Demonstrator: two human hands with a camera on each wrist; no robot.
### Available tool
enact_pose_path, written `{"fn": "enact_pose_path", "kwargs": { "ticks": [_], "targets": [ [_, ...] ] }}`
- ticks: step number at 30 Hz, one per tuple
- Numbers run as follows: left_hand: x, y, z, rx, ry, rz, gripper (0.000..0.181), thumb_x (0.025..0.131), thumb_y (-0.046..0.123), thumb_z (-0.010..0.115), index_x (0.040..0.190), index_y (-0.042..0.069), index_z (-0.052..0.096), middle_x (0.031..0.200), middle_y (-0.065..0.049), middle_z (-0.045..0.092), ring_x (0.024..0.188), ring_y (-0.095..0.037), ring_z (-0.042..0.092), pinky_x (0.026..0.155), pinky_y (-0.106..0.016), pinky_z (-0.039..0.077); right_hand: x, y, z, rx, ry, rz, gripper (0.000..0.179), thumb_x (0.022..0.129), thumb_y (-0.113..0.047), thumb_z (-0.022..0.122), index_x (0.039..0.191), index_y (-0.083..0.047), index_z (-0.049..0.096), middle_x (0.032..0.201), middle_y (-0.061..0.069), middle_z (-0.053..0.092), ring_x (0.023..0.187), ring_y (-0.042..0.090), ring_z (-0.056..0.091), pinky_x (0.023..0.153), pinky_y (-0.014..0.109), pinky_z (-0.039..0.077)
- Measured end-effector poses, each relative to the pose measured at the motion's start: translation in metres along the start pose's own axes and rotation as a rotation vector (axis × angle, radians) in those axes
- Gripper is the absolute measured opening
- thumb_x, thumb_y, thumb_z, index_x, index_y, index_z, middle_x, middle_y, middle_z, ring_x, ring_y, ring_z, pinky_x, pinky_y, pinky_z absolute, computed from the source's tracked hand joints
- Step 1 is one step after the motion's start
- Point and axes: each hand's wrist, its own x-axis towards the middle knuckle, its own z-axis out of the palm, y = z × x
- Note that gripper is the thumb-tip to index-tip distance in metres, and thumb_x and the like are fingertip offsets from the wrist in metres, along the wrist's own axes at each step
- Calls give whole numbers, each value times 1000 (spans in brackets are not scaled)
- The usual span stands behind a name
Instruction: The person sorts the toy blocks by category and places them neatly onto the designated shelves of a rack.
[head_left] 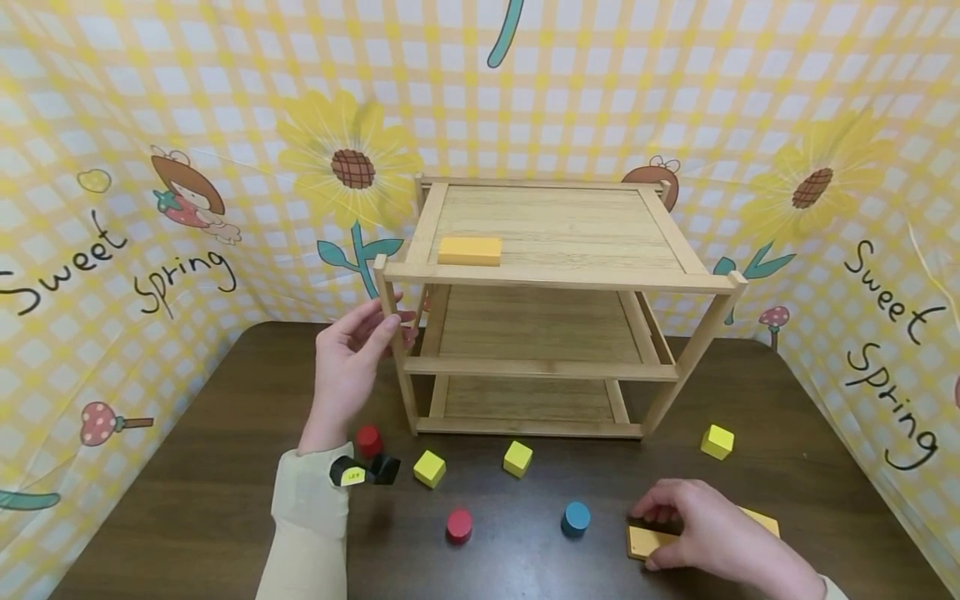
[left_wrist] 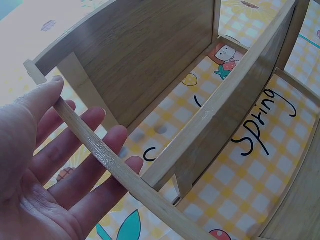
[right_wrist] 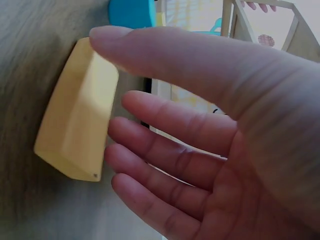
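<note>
A wooden three-tier shelf (head_left: 540, 368) stands at the back of the table. My left hand (head_left: 352, 358) holds its front left post (left_wrist: 95, 145), the thumb on one side and the fingers on the other. On the table at the front right lies a yellow rectangular block (right_wrist: 75, 110). My right hand (head_left: 708, 529) is spread around it, thumb at the near edge and fingertips by the far edge. In the right wrist view the fingers (right_wrist: 165, 112) are loosely extended, their tips right beside the block. A similar yellow-orange block (head_left: 470, 252) lies on the shelf's top board.
Between the hands stand two yellow cubes (head_left: 517, 459), a blue cylinder (head_left: 576, 519) and a red cylinder (head_left: 459, 527). Another red cylinder (head_left: 369, 441) is by the left wrist. A yellow cube (head_left: 717, 442) sits beyond the right hand, and a yellow piece (head_left: 761, 521) shows behind it.
</note>
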Motion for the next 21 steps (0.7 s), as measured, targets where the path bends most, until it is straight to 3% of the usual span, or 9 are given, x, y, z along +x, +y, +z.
{"fn": "enact_pose_path", "kwargs": {
  "ticks": [4, 21],
  "targets": [
    [0, 0, 1, -20, -1, 4, 29, 101, 8, 66, 128, -1, 68, 105, -13, 76, 83, -23, 75, 77, -35, 61, -1, 2, 3, -21, -1, 5, 40, 66, -21, 96, 98, -15, 73, 85, -16, 61, 75, 3, 58, 64, 27, 52],
    [1, 1, 3, -66, -1, 11, 30, 100, 5, 65, 129, -4, 67, 104, -13, 76, 83, -24, 75, 77, -42, 61, 1, 5, 8, 10, -9, 7, 35, 65, -15, 95, 91, -18, 71, 79, -16, 58, 69, 1, 55, 59, 24, 49]
  ]
}}
